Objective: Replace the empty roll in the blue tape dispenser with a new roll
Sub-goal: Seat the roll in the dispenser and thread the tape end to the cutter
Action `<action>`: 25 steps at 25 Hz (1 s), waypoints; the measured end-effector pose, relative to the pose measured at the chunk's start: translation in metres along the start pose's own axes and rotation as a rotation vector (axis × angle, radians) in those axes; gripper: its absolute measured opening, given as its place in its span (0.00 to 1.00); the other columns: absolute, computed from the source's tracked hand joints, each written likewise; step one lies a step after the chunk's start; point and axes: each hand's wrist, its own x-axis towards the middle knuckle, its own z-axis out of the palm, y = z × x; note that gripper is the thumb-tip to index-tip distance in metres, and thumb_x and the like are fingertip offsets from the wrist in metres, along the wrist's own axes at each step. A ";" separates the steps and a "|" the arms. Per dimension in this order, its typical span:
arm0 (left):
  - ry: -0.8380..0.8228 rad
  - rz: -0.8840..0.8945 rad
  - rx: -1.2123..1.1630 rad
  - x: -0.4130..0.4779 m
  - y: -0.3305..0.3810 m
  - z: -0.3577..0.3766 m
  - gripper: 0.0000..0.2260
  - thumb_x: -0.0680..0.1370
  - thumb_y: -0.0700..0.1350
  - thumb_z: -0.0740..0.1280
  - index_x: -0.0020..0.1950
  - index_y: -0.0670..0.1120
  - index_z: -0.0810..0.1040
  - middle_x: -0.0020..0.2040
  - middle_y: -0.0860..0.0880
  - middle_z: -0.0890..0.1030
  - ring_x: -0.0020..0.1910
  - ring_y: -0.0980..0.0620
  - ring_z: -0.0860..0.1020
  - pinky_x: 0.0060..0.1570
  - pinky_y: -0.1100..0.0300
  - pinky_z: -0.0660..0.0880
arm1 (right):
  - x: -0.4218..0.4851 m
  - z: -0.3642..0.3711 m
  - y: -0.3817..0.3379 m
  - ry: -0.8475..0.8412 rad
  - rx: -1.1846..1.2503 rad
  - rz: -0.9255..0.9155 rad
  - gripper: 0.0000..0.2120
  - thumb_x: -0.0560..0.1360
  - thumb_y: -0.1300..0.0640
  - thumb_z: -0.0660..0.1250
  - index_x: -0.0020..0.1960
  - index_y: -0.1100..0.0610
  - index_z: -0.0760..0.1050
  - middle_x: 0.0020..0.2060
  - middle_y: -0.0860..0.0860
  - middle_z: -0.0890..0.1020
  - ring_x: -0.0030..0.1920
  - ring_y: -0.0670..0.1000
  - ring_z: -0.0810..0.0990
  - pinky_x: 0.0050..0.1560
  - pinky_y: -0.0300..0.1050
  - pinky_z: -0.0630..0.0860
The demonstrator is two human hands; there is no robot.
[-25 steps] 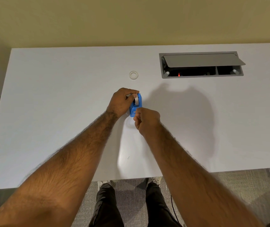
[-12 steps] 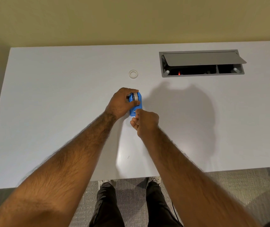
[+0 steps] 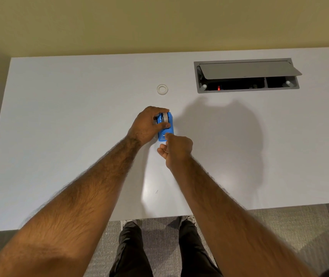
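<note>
The blue tape dispenser [image 3: 168,129] stands on the white table [image 3: 69,126] near its middle, with a pale tape roll [image 3: 165,117] sitting in its far end. My left hand [image 3: 148,124] wraps the dispenser's left side, thumb and fingers on the roll. My right hand [image 3: 176,148] is at the near, cutter end, fingers curled and its fingertips pinched at the blue tip; whether they hold tape is too small to tell. A small white ring, a bare tape core [image 3: 162,89], lies flat on the table beyond the dispenser.
A grey cable box [image 3: 247,75] is set into the table at the back right, its lid propped open. The table's near edge runs just above my legs and shoes. A yellow wall stands behind the table.
My left thumb has shifted down over the roll. My right hand has slid slightly toward me along the dispenser's near end. The dispenser itself stays in place.
</note>
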 end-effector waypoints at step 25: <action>0.002 -0.056 0.031 0.000 0.004 0.001 0.19 0.75 0.51 0.73 0.66 0.54 0.78 0.62 0.51 0.79 0.54 0.55 0.76 0.56 0.65 0.70 | 0.013 -0.009 0.017 -0.040 -0.184 -0.263 0.07 0.77 0.55 0.68 0.48 0.59 0.77 0.39 0.54 0.83 0.34 0.51 0.84 0.29 0.35 0.79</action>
